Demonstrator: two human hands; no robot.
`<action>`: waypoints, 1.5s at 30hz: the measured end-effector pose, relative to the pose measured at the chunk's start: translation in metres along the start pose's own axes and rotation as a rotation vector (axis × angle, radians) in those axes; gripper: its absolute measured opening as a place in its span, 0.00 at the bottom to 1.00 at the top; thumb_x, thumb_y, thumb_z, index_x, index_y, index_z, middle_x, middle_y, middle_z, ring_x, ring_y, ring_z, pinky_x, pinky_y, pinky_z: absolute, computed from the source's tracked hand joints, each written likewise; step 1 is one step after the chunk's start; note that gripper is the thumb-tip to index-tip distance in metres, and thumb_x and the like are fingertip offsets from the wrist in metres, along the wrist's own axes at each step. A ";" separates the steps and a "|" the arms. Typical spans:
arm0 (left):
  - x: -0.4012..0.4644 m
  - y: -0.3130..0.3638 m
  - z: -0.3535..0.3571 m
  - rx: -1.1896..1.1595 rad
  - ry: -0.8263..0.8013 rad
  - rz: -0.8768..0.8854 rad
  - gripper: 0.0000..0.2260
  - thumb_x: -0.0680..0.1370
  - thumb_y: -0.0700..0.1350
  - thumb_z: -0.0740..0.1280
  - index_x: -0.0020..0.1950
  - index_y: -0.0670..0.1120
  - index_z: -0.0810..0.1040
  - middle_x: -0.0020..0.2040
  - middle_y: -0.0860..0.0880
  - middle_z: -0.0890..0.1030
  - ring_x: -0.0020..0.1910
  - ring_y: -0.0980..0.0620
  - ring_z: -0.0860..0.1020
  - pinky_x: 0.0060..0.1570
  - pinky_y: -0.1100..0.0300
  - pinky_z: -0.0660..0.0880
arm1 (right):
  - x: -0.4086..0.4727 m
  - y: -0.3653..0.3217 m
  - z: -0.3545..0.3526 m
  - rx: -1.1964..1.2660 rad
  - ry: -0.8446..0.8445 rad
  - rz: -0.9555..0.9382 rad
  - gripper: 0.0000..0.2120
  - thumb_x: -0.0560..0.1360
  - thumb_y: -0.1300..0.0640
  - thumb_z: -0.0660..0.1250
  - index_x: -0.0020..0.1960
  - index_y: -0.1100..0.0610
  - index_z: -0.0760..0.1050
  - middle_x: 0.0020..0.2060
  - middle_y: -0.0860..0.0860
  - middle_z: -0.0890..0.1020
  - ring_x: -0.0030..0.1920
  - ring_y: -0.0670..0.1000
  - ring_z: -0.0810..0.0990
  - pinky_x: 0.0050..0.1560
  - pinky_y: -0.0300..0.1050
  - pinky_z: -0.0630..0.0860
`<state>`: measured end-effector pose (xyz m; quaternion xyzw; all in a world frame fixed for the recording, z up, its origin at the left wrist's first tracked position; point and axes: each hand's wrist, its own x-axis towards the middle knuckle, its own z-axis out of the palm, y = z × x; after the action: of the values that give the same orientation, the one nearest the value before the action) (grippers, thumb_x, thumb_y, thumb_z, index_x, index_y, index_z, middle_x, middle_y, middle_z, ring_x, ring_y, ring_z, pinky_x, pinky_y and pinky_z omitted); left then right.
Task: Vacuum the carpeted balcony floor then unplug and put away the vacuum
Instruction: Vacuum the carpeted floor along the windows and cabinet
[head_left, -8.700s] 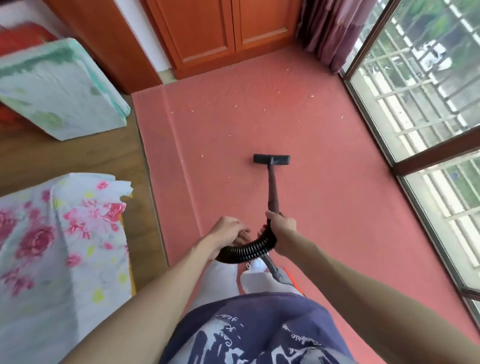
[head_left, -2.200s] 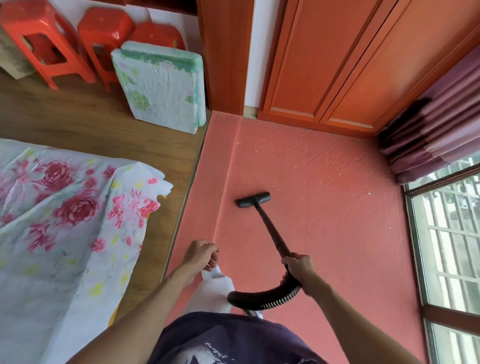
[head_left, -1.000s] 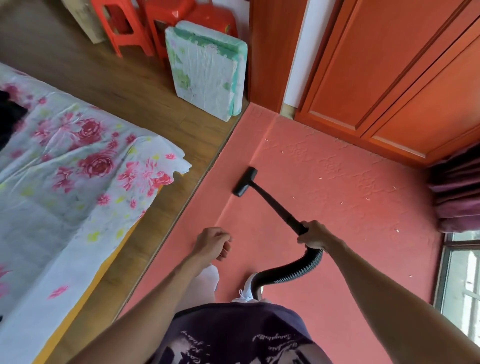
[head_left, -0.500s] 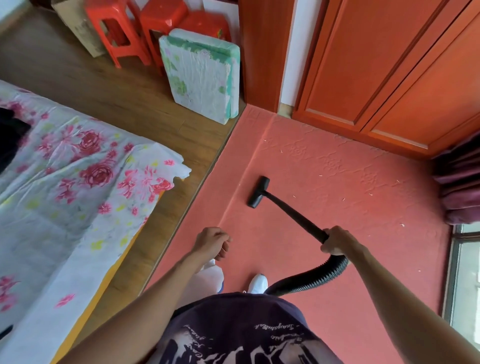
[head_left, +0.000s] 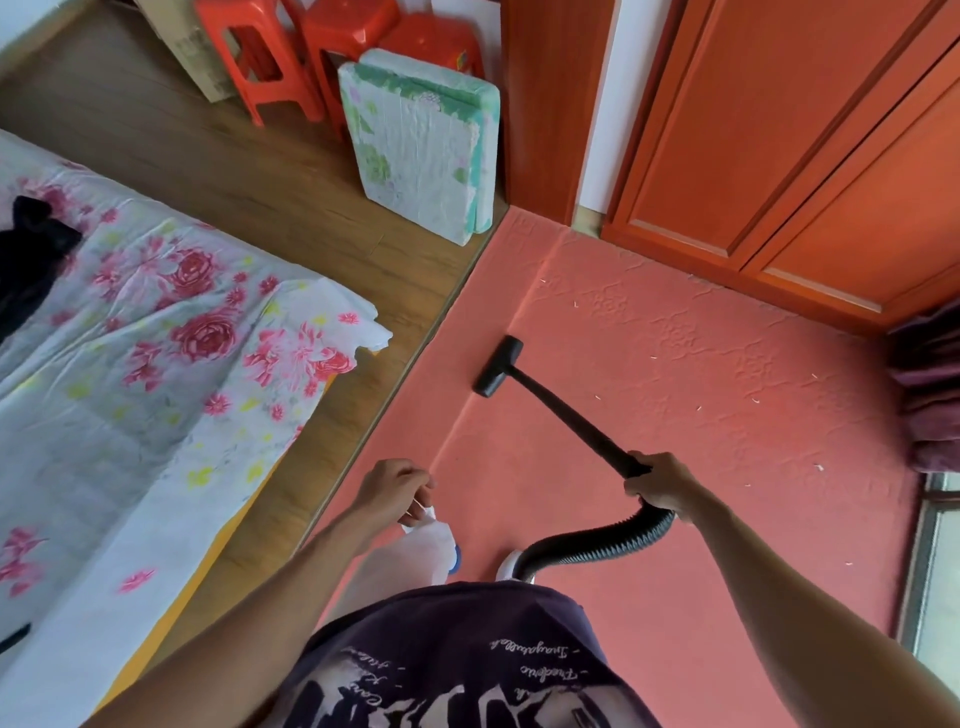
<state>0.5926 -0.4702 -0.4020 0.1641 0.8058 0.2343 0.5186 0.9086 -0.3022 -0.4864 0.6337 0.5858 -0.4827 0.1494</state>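
Right hand (head_left: 657, 486) clamped round the top of the black wand (head_left: 563, 413), just where rigid tube meets ribbed hose (head_left: 597, 540). Left hand (head_left: 392, 491) curled at about nine o'clock from it, seemingly pinching a fold of white trouser cloth; hard to tell more. Out from the right-hand grip, wand running stiff and straight toward eleven o'clock, down to the floor head (head_left: 497, 366), flat on the red carpet (head_left: 675, 415) beside the raised seam. Looks light, a one-hand push, rigid enough to steer from the top end; best held at that joint. Hose looping soft and springy back toward six o'clock, likely to tug. Pale flecks scattered toward two o'clock, so vacuuming far from finished. Further out: wood floor, flowered bed sheet (head_left: 130, 389), leaning cushion (head_left: 421, 150), red stools (head_left: 291, 47), cupboard doors (head_left: 805, 156).
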 end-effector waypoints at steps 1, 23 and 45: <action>0.000 -0.002 0.001 0.000 0.000 -0.010 0.08 0.75 0.37 0.62 0.43 0.37 0.81 0.34 0.42 0.81 0.26 0.49 0.76 0.29 0.60 0.73 | -0.001 0.005 -0.003 0.063 0.021 -0.004 0.24 0.70 0.65 0.69 0.65 0.53 0.78 0.38 0.55 0.81 0.35 0.52 0.77 0.35 0.42 0.71; 0.005 0.008 -0.004 0.024 -0.025 0.000 0.08 0.75 0.38 0.63 0.45 0.37 0.81 0.33 0.43 0.80 0.28 0.50 0.76 0.30 0.59 0.75 | -0.018 0.014 0.035 0.540 -0.001 0.107 0.26 0.71 0.72 0.68 0.68 0.61 0.74 0.33 0.58 0.76 0.32 0.54 0.74 0.34 0.46 0.71; 0.002 0.014 0.015 0.012 -0.058 0.002 0.08 0.76 0.37 0.62 0.42 0.37 0.80 0.36 0.41 0.79 0.30 0.48 0.75 0.30 0.59 0.72 | -0.050 0.054 0.050 0.243 0.051 0.207 0.22 0.71 0.61 0.70 0.64 0.51 0.79 0.37 0.57 0.82 0.38 0.56 0.78 0.39 0.44 0.71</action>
<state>0.6058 -0.4549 -0.4012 0.1747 0.7915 0.2250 0.5407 0.9422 -0.3840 -0.4922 0.7159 0.4583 -0.5160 0.1056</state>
